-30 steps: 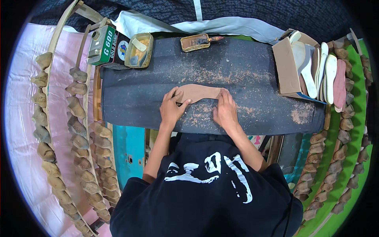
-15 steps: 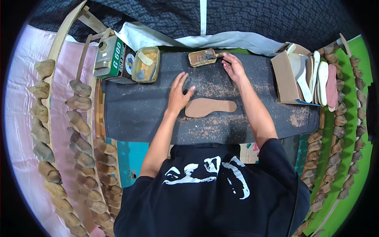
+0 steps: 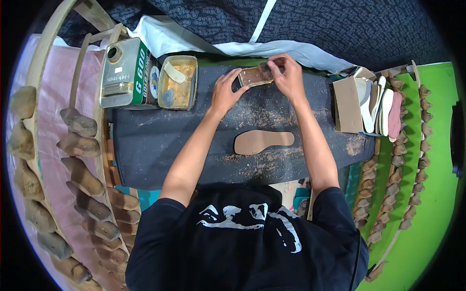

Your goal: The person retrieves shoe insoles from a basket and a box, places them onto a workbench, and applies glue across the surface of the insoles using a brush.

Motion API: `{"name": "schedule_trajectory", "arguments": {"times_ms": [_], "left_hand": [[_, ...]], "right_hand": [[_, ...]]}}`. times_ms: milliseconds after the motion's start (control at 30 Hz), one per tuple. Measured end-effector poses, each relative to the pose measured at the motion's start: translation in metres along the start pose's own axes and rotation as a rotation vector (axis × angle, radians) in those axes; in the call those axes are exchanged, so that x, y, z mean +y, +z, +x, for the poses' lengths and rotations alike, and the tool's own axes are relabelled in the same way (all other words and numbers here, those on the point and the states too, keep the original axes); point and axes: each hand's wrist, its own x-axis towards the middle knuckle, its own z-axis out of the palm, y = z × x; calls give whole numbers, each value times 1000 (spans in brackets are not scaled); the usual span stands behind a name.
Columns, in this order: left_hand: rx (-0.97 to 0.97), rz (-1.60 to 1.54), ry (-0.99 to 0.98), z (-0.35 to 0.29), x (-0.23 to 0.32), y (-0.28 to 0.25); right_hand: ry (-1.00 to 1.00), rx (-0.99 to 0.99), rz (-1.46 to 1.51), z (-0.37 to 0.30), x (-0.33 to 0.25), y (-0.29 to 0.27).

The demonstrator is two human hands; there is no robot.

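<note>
Near the far edge of the table sits a small shallow tray (image 3: 252,76) with an amber, shiny inside. My left hand (image 3: 226,92) grips its left end, thumb on the near side and fingers on the far side. My right hand (image 3: 288,80) is closed in a pinch on a small brush (image 3: 265,71) over the tray's right end. The brush's dark bristles are blurred, and the fingers hide most of its handle. Between my forearms a brown shoe insole (image 3: 262,141) lies flat on the dark table cover, touched by neither hand.
A metal can (image 3: 124,72) and a crusted yellowish tub (image 3: 191,89) stand at the far left. A cardboard box (image 3: 347,106) of insoles is on the right. Brown crumbs litter the table cover (image 3: 145,145). Racks of wooden shoe lasts (image 3: 80,140) line both sides.
My left hand has moved forward from beside the insole to the tray's left end. My right hand has closed on the brush. The whole view has shifted and tilted slightly.
</note>
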Motion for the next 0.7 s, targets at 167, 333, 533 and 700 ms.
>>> {"name": "schedule_trajectory", "arguments": {"times_ms": [167,333,533,700], "left_hand": [[74,6,40,0,-4,4],[121,-16,41,-1,-6,7],[131,35,22,-5,-5,8],[114,18,-10,-4,-2,6]], "right_hand": [[-6,-138,-192,-14,1,-17],[-86,185,-96,-40,4,-22],[-47,223,-57,-65,5,-12],[173,91,-80,-75,10,-8]]}}
